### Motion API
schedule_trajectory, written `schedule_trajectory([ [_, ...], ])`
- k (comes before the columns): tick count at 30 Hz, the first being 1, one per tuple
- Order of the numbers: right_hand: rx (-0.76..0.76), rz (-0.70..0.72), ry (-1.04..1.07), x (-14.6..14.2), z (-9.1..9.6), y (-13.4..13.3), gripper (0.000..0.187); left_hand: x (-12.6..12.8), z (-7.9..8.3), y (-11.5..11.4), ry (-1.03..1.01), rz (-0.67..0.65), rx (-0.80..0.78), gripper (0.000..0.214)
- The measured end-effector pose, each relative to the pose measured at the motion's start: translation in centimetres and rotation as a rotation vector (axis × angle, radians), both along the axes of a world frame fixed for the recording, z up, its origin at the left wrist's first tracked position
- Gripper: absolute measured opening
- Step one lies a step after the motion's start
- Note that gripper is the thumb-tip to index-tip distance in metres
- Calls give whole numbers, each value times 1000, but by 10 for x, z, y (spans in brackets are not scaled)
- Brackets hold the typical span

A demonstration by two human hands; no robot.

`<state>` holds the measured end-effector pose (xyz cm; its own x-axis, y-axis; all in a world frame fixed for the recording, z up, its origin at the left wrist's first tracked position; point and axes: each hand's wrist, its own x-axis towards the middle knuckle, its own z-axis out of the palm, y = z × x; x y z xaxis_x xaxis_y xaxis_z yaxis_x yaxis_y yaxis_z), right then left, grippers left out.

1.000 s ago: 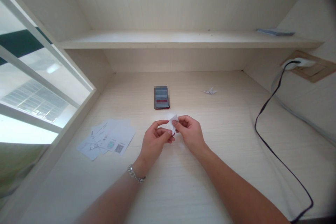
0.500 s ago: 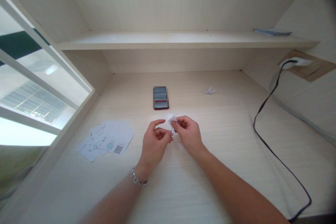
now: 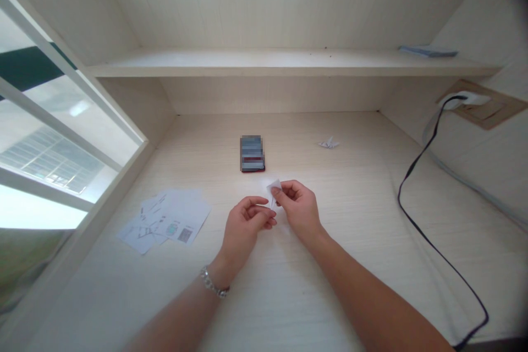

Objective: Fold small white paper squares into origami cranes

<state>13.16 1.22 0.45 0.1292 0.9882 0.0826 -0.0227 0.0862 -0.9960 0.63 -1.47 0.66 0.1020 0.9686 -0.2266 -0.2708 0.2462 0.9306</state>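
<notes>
Over the middle of a pale wooden desk (image 3: 355, 220), both my hands pinch one small folded piece of white paper (image 3: 273, 188). My right hand (image 3: 297, 208) grips its upper part between thumb and fingers. My left hand (image 3: 246, 225), with a silver bracelet on the wrist, pinches its lower edge with curled fingers. A dark phone (image 3: 252, 154) lies flat on the desk just beyond the hands. A small folded white paper figure (image 3: 329, 143) rests farther back to the right.
Several printed paper sheets (image 3: 167, 220) lie fanned at the left of the desk. A black cable (image 3: 416, 220) runs from a wall socket (image 3: 470, 100) across the right side. A shelf (image 3: 289, 63) spans above, with a flat blue-grey item (image 3: 428, 51) at its right end.
My left hand has dropped slightly and its index finger has closed down toward the thumb on the paper. The right hand has barely moved.
</notes>
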Motion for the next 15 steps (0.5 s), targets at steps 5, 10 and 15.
schedule_trajectory([
  [5,-11,18,9,-2,-2,0,17,1,0,1,21,-79,-70,20],
  [10,-15,24,4,-3,-3,-1,19,0,1,0,-6,-80,-72,16],
  [15,-15,31,12,-2,-3,-1,17,-2,0,-1,-49,-96,-108,11],
])
